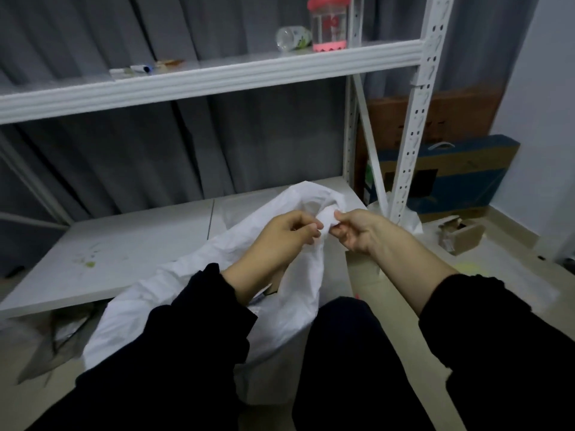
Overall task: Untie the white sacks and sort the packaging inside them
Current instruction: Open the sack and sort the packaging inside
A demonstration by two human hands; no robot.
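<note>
Untying step: the left hand (pixel 289 231) and right hand (pixel 357 230) both pinch the knot (pixel 326 216) at the white sack's (pixel 280 275) twelve o'clock end — next, likely working a loop loose.

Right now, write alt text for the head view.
The left hand and right hand pinch the bunched neck of a white sack before a white shelf rack. A pink-lidded clear jar and a toppled bottle sit on its upper shelf.
</note>
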